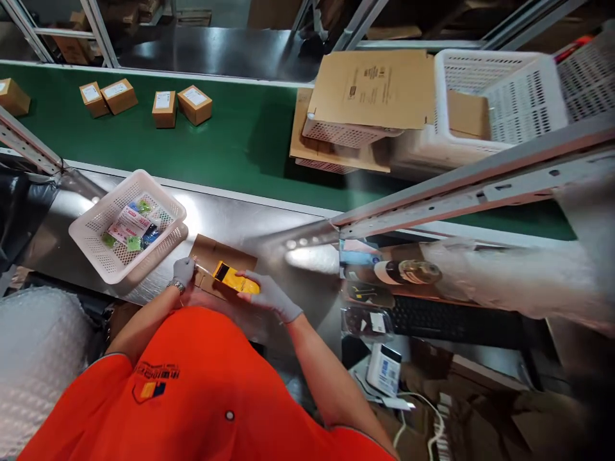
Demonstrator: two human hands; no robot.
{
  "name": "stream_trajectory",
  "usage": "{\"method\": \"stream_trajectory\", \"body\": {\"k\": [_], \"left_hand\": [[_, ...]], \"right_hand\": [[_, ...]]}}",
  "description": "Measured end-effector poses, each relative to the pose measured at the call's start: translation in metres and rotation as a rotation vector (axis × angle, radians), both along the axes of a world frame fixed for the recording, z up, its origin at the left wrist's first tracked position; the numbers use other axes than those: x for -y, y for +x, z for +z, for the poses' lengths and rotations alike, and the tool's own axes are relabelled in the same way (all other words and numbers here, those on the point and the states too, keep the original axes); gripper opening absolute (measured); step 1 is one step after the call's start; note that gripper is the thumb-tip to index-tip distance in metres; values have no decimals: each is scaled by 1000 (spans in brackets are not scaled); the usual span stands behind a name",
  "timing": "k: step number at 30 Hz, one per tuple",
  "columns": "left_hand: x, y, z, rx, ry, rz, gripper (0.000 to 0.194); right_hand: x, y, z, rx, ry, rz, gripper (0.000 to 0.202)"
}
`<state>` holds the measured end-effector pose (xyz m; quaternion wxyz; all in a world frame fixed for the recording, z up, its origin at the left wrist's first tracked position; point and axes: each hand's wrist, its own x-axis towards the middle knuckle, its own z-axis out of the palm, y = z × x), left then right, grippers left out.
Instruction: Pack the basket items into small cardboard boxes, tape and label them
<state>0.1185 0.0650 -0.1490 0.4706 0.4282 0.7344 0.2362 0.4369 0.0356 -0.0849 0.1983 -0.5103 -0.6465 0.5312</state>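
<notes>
My right hand [271,294], in a pale grey glove, is wrapped round a yellow block-shaped thing [236,278] with a dark patch at its left end; I cannot tell its exact kind. It is held over a brown cardboard piece [230,253] on the metal bench. My left hand [184,270], gloved and with a wristwatch above it, is closed at the cardboard's left edge. A thin pale strip seems to run between it and the yellow thing, but what its fingers pinch is too small to name.
To the left a white plastic basket [110,272] holds small colourful packets. Behind the bench runs a green conveyor belt [225,150] with several small cartons [195,105] on it. White crates [500,96] and a large cardboard sheet [372,89] stand far right. A metal rail [432,195] crosses above a keyboard [451,322].
</notes>
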Motion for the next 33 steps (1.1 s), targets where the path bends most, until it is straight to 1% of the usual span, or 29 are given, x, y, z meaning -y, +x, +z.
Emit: {"method": "stream_trajectory", "body": {"k": [2,4,8,10,11,13,14,15,16,17,18,19,21,23,25,28,31,33], "left_hand": [[-7,0,-1,-156,-30,-54,56],[-13,3,-3,-277,-43,-132,53],[-18,6,-4,-447,-26,-275,39],[-20,0,-3,-544,-4,-302,35],[-21,-5,-3,-598,6,-300,40],[-21,-18,-2,-700,14,-280,60],[-21,-23,-1,-731,23,-293,64],[-19,-27,-1,-746,41,-332,63],[-15,-27,-2,-744,70,-401,61],[-11,-25,-3,-724,111,-495,63],[-5,-20,-5,-692,159,-597,68],[1,-12,-7,-664,195,-704,77],[12,5,-14,-631,206,-877,99],[19,17,-22,-632,164,-978,114],[21,22,-28,-638,126,-1014,121],[19,19,-31,-632,124,-1032,123],[18,14,-29,-623,117,-1041,124],[19,14,-29,-604,127,-1031,121]], "right_hand": [[-7,2,-6,104,14,57,67],[-14,-3,-14,177,3,87,66],[-26,-20,-25,260,-46,79,64],[-28,-27,-26,283,-73,72,62],[-29,-29,-25,285,-84,71,62],[-29,-31,-23,284,-106,69,62],[-29,-32,-21,283,-115,69,62],[-30,-32,-20,283,-121,71,62],[-30,-32,-19,283,-125,73,63],[-30,-32,-18,284,-125,75,63],[-31,-32,-17,285,-121,77,63],[-32,-33,-17,285,-116,79,63],[-33,-34,-17,284,-105,82,63],[-34,-36,-16,290,-95,88,63],[-35,-35,-14,309,-92,96,62],[-39,-27,-6,392,-94,150,62],[-47,-20,9,553,-118,260,63],[-54,-23,20,627,-134,308,60]]}}
